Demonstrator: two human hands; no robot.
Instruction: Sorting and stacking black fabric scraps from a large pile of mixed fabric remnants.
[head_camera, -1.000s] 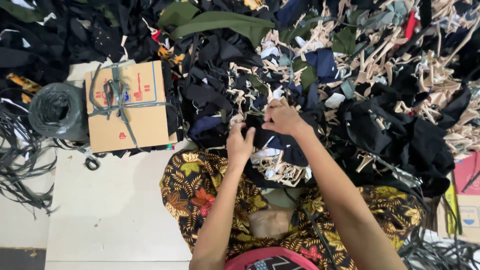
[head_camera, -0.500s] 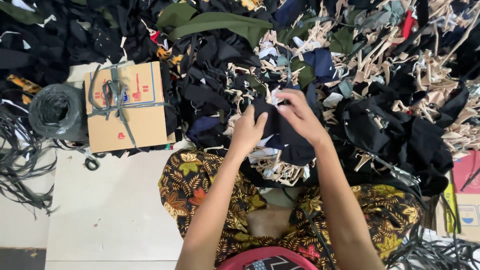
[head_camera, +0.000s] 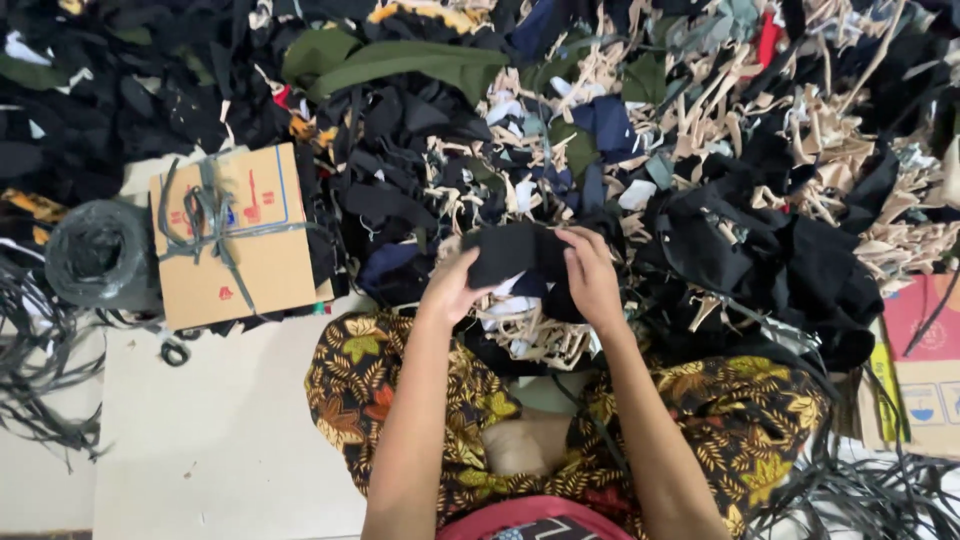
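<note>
At the far left, well left of the cardboard box (head_camera: 235, 240), loose grey strapping (head_camera: 35, 350) trails over the pale floor (head_camera: 220, 440), and a roll of grey plastic strapping (head_camera: 95, 255) sits just beside the box's left edge. The box itself is tied crosswise with grey-green strap and lies flat, its top edge against the heap of fabric offcuts (head_camera: 700, 130).

To the right of the box, a person sits on the floor in a batik-patterned garment (head_camera: 380, 390), both forearms reaching forward toward the heap. The left hand (head_camera: 452, 288) is the nearer of the two to the box; its fingers are clenched on the left end of a black fabric scrap (head_camera: 515, 252). The right hand (head_camera: 592, 275) pinches the scrap's right end, the thumb over the cloth. The scrap is held just above the lap-side edge of the heap, stretched between the two hands with its long axis running left to right, so each hand holds one end and neither is closer to the middle. Beneath it lie white and beige strips (head_camera: 530, 335).

Farther right from the box, the heap thickens into black pieces mixed with beige strips, navy bits and an olive-green piece (head_camera: 400, 60) near the top. At the far right edge, well away from the box, red and tan cartons (head_camera: 925, 365) sit beside more grey strapping.
</note>
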